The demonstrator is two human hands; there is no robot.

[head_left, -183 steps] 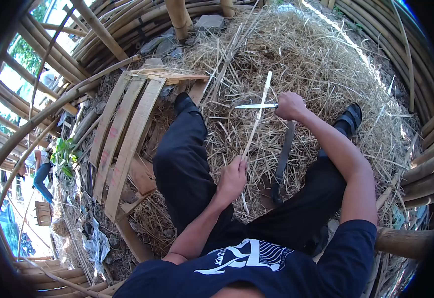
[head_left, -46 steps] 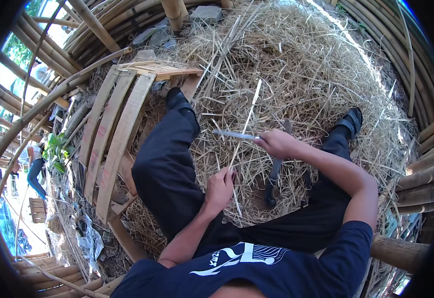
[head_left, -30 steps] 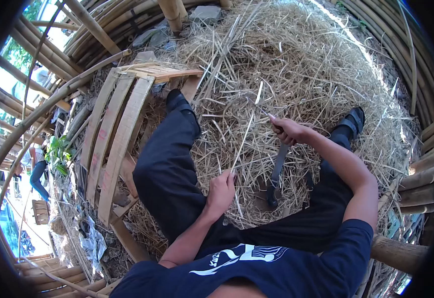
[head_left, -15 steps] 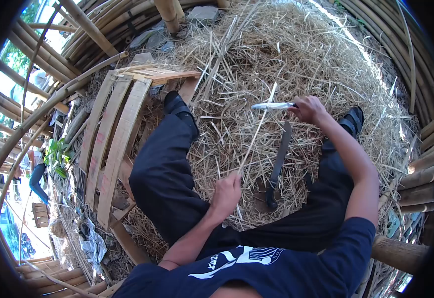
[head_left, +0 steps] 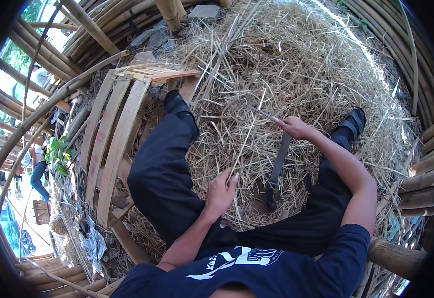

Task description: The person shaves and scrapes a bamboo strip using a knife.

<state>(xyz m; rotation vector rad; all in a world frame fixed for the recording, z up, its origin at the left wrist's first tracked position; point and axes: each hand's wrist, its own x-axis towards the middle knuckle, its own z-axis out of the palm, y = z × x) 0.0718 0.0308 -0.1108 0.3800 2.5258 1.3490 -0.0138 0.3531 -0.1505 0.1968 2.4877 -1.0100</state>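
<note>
A thin pale bamboo strip (head_left: 247,134) rises from my left hand (head_left: 221,192), whose fingers are closed on its lower end. My right hand (head_left: 296,128) is wrapped round the handle of a knife (head_left: 260,112). The narrow blade points up and to the left, and its edge lies at or over the upper part of the strip; whether they touch is unclear. Below my right hand a large dark blade (head_left: 280,161) with a dark handle rests on the shavings (head_left: 306,74) between my legs.
A slatted wooden crate (head_left: 122,154) stands left of my left leg. Bamboo poles (head_left: 90,27) form walls around the space, and a thick pole (head_left: 396,257) is at the lower right. Beyond the left poles, a person (head_left: 38,171) is partly visible.
My right hand has moved down and slightly left, with the knife now tilted. The strip's top end has shifted left and down. My left hand has turned slightly, its thumb more visible.
</note>
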